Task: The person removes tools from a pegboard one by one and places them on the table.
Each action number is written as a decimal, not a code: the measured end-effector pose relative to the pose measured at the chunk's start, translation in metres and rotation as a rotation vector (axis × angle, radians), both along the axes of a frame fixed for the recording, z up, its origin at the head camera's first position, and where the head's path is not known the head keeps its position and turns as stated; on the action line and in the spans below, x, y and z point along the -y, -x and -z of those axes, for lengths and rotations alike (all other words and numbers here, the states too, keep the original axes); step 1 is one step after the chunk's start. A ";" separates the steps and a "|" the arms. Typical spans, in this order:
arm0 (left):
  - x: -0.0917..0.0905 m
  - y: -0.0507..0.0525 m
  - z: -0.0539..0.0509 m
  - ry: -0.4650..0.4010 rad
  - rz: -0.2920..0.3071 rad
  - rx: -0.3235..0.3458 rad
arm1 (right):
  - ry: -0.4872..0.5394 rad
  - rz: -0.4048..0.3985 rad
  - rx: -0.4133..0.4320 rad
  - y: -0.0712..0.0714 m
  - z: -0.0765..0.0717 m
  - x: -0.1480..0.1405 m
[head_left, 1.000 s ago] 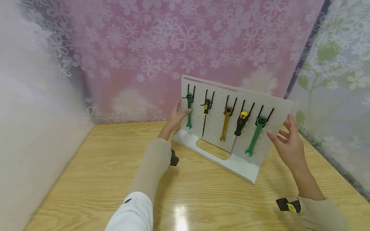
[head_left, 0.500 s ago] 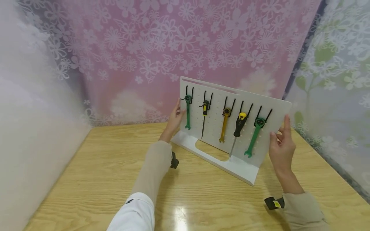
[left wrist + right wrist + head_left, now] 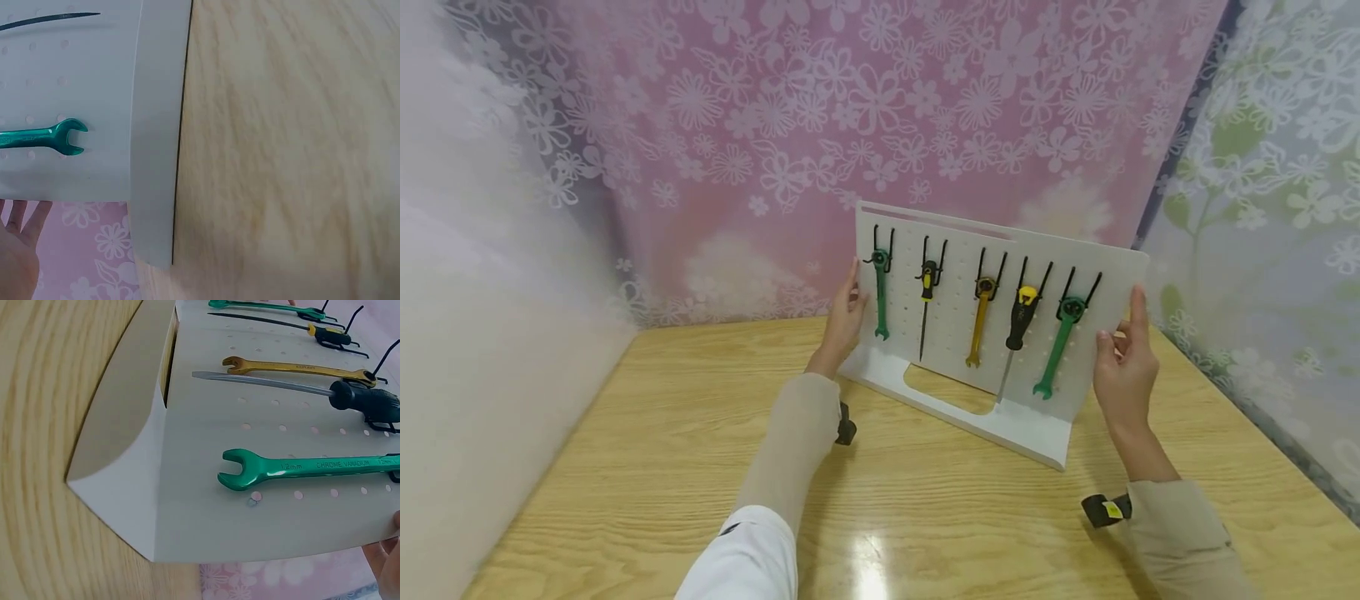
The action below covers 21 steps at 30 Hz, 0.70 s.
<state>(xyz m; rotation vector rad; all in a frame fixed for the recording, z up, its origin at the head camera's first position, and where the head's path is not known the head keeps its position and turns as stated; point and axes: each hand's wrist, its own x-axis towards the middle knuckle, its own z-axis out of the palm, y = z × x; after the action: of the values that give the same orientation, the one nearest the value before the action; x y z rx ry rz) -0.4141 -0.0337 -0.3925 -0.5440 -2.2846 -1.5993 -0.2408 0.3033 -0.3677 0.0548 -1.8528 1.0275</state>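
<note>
The right hand (image 3: 1127,371) has come in from beside the white pegboard (image 3: 955,317) to its right edge, and over the last moment that end has swung slightly away from the person. To me it looks like the stand's facing is being adjusted, now with a hand at each side. The stand is upright on the counter (image 3: 700,467), with a small screwdriver (image 3: 928,282) and a gold wrench (image 3: 978,325) among the hanging tools. The right hand's grip is narrow, thumb in front, fingers behind, pinching the panel. The left hand (image 3: 841,329) touches the opposite edge, fingers fairly straight; whether it pinches, I can't tell.
</note>
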 end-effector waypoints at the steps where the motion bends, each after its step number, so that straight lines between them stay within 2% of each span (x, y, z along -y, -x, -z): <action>1: 0.001 -0.001 0.001 0.004 -0.014 -0.009 | 0.006 -0.008 -0.004 0.001 -0.001 0.000; 6: 0.005 -0.009 0.003 0.043 -0.094 -0.052 | 0.015 -0.008 -0.004 0.007 -0.003 0.001; 13: 0.015 -0.013 0.012 0.088 -0.173 -0.180 | 0.031 0.007 0.032 0.019 -0.003 0.001; 21: 0.025 -0.018 0.018 0.032 -0.158 -0.256 | 0.012 0.007 0.054 0.034 -0.005 -0.002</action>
<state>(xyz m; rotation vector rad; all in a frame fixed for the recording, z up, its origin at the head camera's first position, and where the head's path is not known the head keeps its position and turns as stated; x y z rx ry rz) -0.3960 -0.0590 -0.4105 -0.5275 -2.1087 -1.3384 -0.2749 0.3051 -0.3623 0.0133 -1.8938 1.0439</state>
